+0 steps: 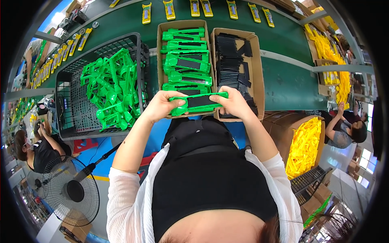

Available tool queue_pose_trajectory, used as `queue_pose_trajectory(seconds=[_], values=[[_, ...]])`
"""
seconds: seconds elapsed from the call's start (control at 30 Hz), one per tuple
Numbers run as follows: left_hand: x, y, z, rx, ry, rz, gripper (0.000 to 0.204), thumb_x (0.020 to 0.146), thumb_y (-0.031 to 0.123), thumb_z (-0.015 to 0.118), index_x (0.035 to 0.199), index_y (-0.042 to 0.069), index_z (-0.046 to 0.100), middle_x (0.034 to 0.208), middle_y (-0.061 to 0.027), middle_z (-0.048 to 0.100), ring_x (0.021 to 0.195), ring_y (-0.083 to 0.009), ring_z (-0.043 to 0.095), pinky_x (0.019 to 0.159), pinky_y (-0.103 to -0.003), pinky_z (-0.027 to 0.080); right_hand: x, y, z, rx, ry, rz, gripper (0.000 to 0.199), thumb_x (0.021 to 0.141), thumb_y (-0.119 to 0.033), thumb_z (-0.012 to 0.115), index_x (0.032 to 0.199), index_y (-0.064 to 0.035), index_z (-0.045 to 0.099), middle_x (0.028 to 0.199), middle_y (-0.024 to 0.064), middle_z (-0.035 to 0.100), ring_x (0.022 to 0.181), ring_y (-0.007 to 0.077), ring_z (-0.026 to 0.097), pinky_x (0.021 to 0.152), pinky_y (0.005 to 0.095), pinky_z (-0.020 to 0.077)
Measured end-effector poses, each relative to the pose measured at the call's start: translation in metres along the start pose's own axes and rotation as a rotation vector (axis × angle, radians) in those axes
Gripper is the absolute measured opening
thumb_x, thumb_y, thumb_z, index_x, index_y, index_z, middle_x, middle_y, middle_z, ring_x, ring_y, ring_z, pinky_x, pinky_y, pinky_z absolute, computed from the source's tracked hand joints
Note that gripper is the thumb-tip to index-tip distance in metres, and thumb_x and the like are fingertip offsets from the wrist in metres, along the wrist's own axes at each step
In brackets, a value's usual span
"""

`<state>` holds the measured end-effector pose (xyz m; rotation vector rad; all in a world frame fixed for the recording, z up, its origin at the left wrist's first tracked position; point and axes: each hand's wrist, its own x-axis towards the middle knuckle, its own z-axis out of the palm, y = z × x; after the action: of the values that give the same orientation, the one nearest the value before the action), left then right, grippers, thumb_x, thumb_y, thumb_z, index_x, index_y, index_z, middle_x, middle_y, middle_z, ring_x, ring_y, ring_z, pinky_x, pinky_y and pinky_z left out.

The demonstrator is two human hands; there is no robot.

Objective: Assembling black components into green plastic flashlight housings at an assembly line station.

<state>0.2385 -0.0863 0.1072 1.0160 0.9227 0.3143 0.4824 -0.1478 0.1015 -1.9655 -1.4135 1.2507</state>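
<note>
Between my two hands I hold a green plastic frame (pixel 194 108) with a flat black plate (pixel 200 101) lying in it. My left hand (pixel 165 106) grips its left end, thumb on top. At the right end, my right hand (pixel 235 102) is closed round it with the thumb pressing on the black plate. Just beyond stands a cardboard box (pixel 160 34) of stacked green frames (pixel 188 62) with black plates in them. To its right, another cardboard box (pixel 255 48) holds many loose black plates (pixel 229 60).
A black plastic crate (pixel 65 77) of tangled green parts (pixel 113 89) stands left. Yellow packs (pixel 233 10) line the green table's (pixel 279 44) far side. A box of yellow parts (pixel 304 146) sits right; a fan (pixel 73 190) stands lower left. Other people (pixel 346 129) work at both sides.
</note>
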Motion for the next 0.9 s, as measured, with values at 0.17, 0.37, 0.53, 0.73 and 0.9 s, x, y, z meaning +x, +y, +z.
queue_pose_trajectory(seconds=[0.17, 0.37, 0.53, 0.73, 0.9], values=[[0.009, -0.024, 0.014, 0.418, 0.213, 0.178, 0.031, 0.073, 0.023, 0.073, 0.09, -0.002, 0.064, 0.08, -0.011, 0.065, 0.072, -0.0153, 0.06, 0.071, -0.029, 0.047, -0.005, 0.009, 0.009, 0.061, 0.026, 0.057, 0.039, 0.075, -0.037, 0.069, 0.076, -0.0018, 0.054, 0.062, 0.0105, 0.06, 0.056, 0.0167, 0.06, 0.055, 0.0303, 0.0448], [0.022, -0.001, 0.036, 1.439, 0.169, 0.339, 0.032, 0.076, 0.035, 0.063, 0.073, 0.003, 0.063, 0.067, -0.0132, 0.062, 0.071, -0.0322, 0.061, 0.065, -0.042, 0.046, -0.005, 0.013, 0.017, 0.082, 0.057, -0.017, 0.039, 0.077, -0.034, 0.068, 0.077, -0.0006, 0.048, 0.059, 0.0113, 0.058, 0.057, 0.0196, 0.058, 0.055, 0.0331, 0.0445], [0.039, -0.007, 0.062, 1.0, 0.135, 0.304, 0.024, 0.072, 0.029, 0.065, 0.068, 0.006, 0.06, 0.067, -0.0142, 0.06, 0.068, -0.0329, 0.059, 0.06, -0.042, 0.045, -0.004, 0.024, 0.026, 0.244, 0.018, -0.214, 0.059, 0.063, -0.031, 0.081, 0.095, -0.0038, 0.04, 0.084, 0.009, 0.053, 0.073, 0.0157, 0.051, 0.064, 0.0291, 0.0423], [0.06, -0.013, 0.03, 1.355, 0.039, 0.333, 0.033, 0.071, 0.039, 0.065, 0.088, 0.01, 0.062, 0.088, -0.0103, 0.061, 0.088, -0.0279, 0.058, 0.079, -0.045, 0.042, 0.024, 0.037, 0.02, 0.06, -0.187, -0.102, 0.063, 0.067, -0.044, 0.073, 0.108, -0.0013, 0.052, 0.096, 0.0173, 0.06, 0.082, 0.0247, 0.062, 0.074, 0.0356, 0.0478], [0.052, -0.084, 0.018, 1.643, 0.119, 0.496, 0.073, 0.079, 0.051, 0.054, 0.137, 0.013, 0.031, 0.144, -0.0109, 0.022, 0.134, -0.0287, 0.019, 0.105, -0.053, 0.016, 0.064, 0.133, -0.026, -0.471, 0.453, 0.056, 0.029, 0.076, -0.023, 0.061, 0.097, -0.0038, 0.058, 0.095, 0.0214, 0.058, 0.089, 0.0377, 0.057, 0.076, 0.0453, 0.0469]])
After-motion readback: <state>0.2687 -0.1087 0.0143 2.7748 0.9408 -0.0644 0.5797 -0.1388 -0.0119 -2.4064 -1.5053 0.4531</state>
